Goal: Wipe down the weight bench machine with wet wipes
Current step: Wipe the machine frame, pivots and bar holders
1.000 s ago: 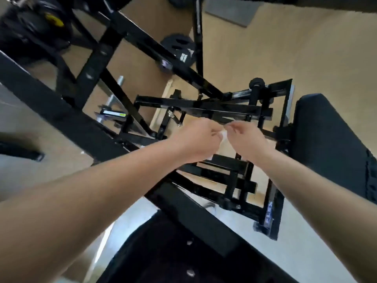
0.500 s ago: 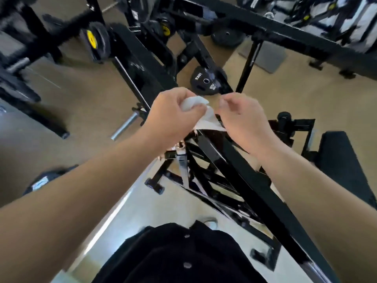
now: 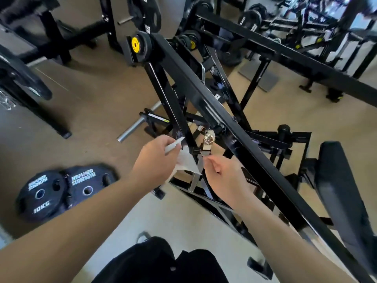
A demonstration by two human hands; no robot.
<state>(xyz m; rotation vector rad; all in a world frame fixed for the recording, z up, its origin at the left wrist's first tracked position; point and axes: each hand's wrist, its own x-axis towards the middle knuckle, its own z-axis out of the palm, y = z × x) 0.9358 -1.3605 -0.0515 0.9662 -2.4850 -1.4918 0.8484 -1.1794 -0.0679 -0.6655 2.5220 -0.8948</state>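
Nearest, grips the wet wipe (image 3: 186, 162) in the left hand (image 3: 155, 160), with fingers curled round a bunched white end and a loose flap hanging toward the right hand (image 3: 224, 176). Holds the right fingers curled narrow, thumb and forefinger drawn close just at the flap's edge; cannot tell whether pinching it or only near it. Holds the wipe up in front of the machine's linkage, near a brass-coloured bolt (image 3: 208, 139), and seemingly pressed against no surface.

Reads as a readying step: spreading or refolding the wipe between 2 hands rather than wiping. Cannot sort wiped from unwiped parts by gloss alone. Probably leaves plenty to do: the long diagonal frame bar (image 3: 204, 103) right behind the hands, the bench pad (image 3: 336, 190) off to the right, and the upright with the yellow-centred hub (image 3: 135, 46) further back.

Shows no container anywhere: no wipe pack, no bin for used ones. To the left on the floor, shows 2 black weight plates (image 3: 63, 188), 1 marked 10KG, well apart from the hands. Beyond, shows only more black racks and plates, mostly blurred.
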